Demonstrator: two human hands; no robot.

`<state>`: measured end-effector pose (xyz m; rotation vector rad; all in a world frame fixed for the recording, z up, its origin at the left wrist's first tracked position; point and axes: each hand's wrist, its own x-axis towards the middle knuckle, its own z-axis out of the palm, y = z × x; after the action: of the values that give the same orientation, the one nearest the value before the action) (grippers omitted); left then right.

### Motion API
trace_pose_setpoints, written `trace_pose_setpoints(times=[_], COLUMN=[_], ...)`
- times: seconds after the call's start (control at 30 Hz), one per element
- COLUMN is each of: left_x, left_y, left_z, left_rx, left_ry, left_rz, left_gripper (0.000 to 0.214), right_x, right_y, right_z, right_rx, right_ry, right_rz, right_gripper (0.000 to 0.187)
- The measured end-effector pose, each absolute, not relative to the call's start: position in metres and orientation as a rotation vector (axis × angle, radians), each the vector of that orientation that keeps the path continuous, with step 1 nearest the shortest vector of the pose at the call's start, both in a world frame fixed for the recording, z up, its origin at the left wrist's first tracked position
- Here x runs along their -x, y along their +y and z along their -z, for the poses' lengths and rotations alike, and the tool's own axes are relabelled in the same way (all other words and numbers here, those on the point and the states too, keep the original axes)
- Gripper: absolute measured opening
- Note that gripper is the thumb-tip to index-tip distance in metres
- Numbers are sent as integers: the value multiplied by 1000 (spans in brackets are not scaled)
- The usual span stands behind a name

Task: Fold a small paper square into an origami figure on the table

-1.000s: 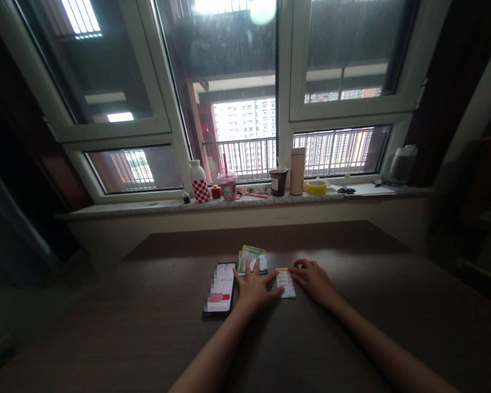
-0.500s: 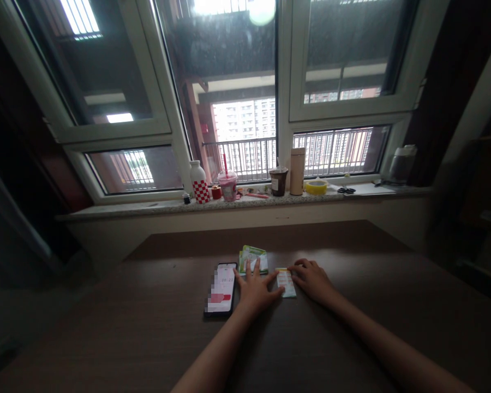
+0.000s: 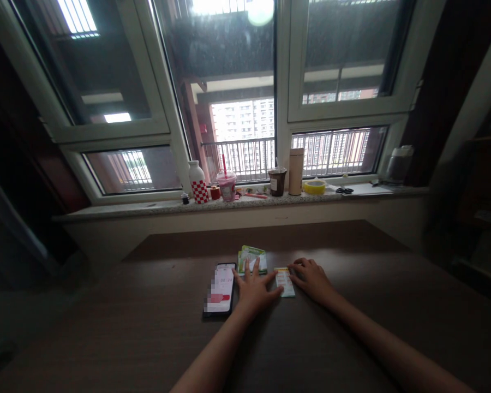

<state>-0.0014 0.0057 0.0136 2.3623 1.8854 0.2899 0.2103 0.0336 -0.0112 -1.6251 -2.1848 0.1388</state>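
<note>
A small pale printed packet with a yellow top edge (image 3: pixel 285 283) lies flat on the brown table (image 3: pixel 335 338) between my hands. My left hand (image 3: pixel 254 289) is spread open, its thumb and index finger at the packet's left edge. The other fingers of that hand reach onto green-and-white packets (image 3: pixel 256 255) stacked just beyond. My right hand (image 3: pixel 312 279) rests with fingers slightly bent, the fingertips at the packet's upper right edge; neither hand lifts it. Left of my left hand lies a phone (image 3: pixel 221 289) with its screen lit.
On the stone windowsill (image 3: pixel 159 208) behind the table stand a red-checked white bottle (image 3: pixel 198 183), a pink drink cup (image 3: pixel 227 186), a dark drink cup (image 3: pixel 277 182) and a tan flask (image 3: pixel 295 172). Further right are a yellow tape roll (image 3: pixel 315 188) and black scissors (image 3: pixel 344 190).
The whole view has shifted very slightly. Both hands and the packet keep the same places relative to each other; the digits on the phone screen have changed.
</note>
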Motion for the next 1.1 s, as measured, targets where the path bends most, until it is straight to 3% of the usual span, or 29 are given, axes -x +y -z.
trace_pose_setpoints(times=[0.47,1.1], left_x=[-1,0], left_y=[5,5], left_z=[-16,-14], left_rx=[-2350,-2352], left_ry=[1912,1912], left_rz=[-222,-273], left_gripper=[61,61], right_x=[-213,-229], right_y=[34,25], right_z=[4,8], right_rx=[1614,1441], right_ry=[-2141,-2227], right_rz=[-284,-481], right_gripper=[29,61])
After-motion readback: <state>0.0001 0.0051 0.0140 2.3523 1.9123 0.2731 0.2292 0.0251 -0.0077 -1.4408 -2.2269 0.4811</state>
